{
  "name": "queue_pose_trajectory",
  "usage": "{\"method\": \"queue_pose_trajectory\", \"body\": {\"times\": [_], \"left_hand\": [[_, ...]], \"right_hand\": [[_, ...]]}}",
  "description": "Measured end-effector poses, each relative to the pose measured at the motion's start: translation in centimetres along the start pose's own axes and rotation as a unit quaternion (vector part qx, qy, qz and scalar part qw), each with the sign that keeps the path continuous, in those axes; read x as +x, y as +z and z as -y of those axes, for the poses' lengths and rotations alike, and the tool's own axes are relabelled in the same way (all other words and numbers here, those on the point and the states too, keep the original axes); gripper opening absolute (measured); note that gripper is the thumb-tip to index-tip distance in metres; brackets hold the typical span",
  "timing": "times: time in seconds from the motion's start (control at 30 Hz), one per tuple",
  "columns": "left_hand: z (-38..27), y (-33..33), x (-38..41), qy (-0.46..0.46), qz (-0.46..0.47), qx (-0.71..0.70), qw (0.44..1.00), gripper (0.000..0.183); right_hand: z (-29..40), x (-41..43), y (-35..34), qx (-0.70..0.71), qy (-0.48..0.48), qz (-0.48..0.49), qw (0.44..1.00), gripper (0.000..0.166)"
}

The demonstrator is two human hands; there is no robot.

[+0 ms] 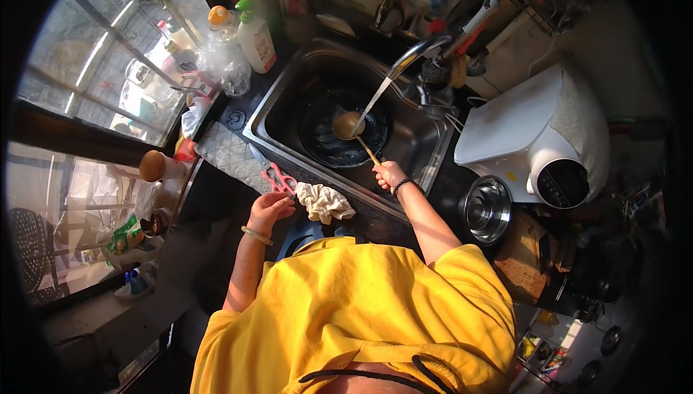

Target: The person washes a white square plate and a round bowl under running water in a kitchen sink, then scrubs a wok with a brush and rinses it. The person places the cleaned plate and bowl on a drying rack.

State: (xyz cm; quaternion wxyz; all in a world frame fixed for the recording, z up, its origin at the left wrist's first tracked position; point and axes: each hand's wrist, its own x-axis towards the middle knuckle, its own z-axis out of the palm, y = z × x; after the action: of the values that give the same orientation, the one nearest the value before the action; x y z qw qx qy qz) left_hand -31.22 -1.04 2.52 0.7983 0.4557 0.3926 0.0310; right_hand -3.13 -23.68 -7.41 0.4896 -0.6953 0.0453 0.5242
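Observation:
My right hand (389, 175) grips the light-coloured handle of a ladle (346, 125) over the sink. Running water (373, 103) from the curved metal faucet (414, 53) falls onto the ladle's round bowl. Below it, a dark round pan or basin (319, 148) with water in it sits in the stainless-steel sink (414, 145). My left hand (272, 211) is at the counter's front edge, its fingers bent, beside pink-handled scissors (281, 180). Whether it touches or holds anything is unclear. A crumpled cream cloth (323, 203) lies just right of it.
A white appliance (503, 134) and a shiny metal bowl (488, 210) stand right of the sink, near a wooden cutting board (522, 258). At the back left are a green-topped pump bottle (256, 42) and clear plastic bags (233, 72). Barred windows (103, 58) line the left side.

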Motion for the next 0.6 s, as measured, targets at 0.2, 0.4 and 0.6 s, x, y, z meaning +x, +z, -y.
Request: {"method": "queue_pose_trajectory", "body": {"times": [0.2,0.4,0.6], "left_hand": [[-0.2,-0.8,0.2,-0.002,-0.002,0.02,1.0,0.031],[-0.3,-1.4,0.8,0.001,0.01,0.027,1.0,0.031],[-0.1,-3.1,1.7,0.02,0.004,0.062,0.998,0.029]], "right_hand": [[-4.3,0.4,-1.6,-0.296,-0.274,-0.173,0.898,0.015],[-4.8,-1.0,-2.0,-0.268,-0.149,-0.179,0.935,0.02],[-4.2,-2.4,-0.7,-0.067,-0.068,-0.115,0.989,0.021]]}}
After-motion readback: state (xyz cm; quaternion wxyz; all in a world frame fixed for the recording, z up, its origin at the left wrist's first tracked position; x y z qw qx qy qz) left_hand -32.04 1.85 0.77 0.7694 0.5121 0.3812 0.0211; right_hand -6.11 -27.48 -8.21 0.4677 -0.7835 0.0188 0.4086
